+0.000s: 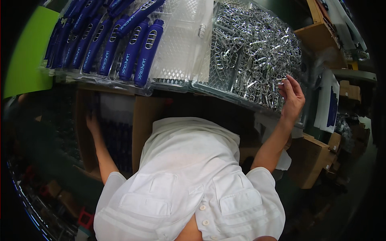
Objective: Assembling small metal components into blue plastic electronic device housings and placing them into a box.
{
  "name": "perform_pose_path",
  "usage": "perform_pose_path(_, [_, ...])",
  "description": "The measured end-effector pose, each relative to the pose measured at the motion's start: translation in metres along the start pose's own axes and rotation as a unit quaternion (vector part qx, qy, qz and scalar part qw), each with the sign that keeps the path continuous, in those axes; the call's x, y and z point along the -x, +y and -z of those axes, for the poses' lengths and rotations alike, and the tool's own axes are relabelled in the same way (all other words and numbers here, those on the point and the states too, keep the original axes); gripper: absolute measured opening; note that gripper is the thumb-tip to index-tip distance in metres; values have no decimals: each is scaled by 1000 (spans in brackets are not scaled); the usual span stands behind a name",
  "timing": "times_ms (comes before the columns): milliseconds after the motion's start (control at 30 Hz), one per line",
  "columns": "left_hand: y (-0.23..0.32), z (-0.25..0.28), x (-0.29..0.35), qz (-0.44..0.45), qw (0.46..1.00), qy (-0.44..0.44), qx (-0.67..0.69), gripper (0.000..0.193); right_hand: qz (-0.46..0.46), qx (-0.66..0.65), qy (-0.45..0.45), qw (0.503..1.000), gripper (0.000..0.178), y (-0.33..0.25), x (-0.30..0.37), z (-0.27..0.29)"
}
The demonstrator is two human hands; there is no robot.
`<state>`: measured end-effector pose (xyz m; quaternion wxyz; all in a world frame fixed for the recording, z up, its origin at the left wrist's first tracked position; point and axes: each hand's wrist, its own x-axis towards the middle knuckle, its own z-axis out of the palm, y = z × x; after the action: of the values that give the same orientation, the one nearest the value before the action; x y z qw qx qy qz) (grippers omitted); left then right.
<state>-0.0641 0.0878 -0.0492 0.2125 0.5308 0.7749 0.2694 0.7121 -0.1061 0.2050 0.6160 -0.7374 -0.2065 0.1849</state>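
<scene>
Picking stage — right hand [292, 96] pinches a metal clip [281, 81] from the clip tray [257, 48]; left hand [93, 123], grip unclear, reaches into the cardboard box [142, 120] of blue handles [118, 144] — next move likely needs both parts brought together.

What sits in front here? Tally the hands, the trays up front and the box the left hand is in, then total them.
Hands: 2 (left hand, right hand)
Clear tray of blue handles: 1
Tray of metal clips: 1
Cardboard box at the left hand: 1
Total: 5
</scene>
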Motion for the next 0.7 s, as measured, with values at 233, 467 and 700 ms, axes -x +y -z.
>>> perform_pose_path(233, [203,120,135,49,907,133,397,47,9,-48,-38,998,24,-4,21,-8])
perform_pose_path(467, [366,69,230,-36,752,-354,555,51,104,-162,-143,971,16,-49,85,-22])
perform_pose_path(700, [435,-22,272,4,644,-633,429,41,270,41,-189,943,20,-92,139,-62])
